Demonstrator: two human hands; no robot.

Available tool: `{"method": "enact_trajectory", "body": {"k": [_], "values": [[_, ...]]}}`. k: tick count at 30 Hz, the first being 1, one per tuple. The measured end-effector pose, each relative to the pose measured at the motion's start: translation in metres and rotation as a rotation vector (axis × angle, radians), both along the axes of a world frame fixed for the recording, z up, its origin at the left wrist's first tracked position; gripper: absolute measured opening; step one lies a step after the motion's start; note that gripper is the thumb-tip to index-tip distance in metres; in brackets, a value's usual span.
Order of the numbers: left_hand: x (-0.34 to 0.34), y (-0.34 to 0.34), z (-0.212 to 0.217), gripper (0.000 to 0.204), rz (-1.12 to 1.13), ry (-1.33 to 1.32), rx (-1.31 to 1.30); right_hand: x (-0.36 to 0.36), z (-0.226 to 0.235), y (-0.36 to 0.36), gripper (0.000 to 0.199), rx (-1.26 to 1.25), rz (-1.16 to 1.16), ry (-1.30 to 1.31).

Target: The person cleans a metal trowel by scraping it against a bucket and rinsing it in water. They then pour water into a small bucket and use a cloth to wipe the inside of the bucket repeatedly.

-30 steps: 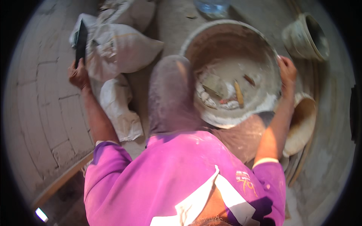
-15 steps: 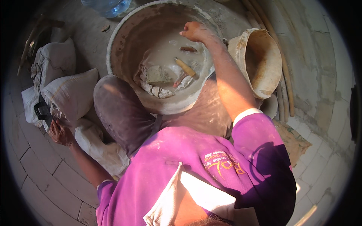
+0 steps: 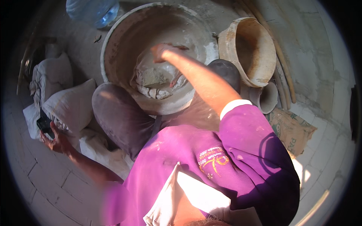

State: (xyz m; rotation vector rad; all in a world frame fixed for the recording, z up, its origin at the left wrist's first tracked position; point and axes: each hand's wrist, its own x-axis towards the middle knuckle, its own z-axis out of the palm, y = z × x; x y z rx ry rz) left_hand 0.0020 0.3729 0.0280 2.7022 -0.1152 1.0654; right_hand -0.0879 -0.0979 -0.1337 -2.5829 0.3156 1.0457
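We see the right hand (image 3: 163, 52) reaching into the large round grey mixing basin (image 3: 124, 34) at the far middle, above pale lumps of wet plaster (image 3: 152, 81); whether its fingers are apart or together we cannot tell. At the near left, the left hand (image 3: 56, 141) is clamped on a small dark flat object (image 3: 44, 123), beside white filled sacks (image 3: 71, 105). A tan bucket (image 3: 249, 49) stands right of the basin.
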Motion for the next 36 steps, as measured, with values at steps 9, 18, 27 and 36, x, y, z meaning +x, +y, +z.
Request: {"method": "enact_trajectory", "body": {"k": [9,18,27,36], "values": [[0.027,-0.177,0.001,0.019,-0.756,0.253,-0.54,-0.045,0.1,-0.029,0.049,0.16,-0.087,-0.568],[0.014,-0.306,-0.02,0.037,-0.902,0.709,-0.189,-0.325,0.204,-0.252,0.05,-0.501,-0.991,-1.271],[0.024,-0.335,-0.081,0.039,-0.928,0.987,0.056,-0.565,0.017,-0.238,0.057,-0.558,-1.431,-0.106],[0.019,-0.323,-0.124,0.035,-0.872,1.023,0.078,-0.557,-0.08,-0.192,0.061,-0.607,-1.285,0.224]]}}
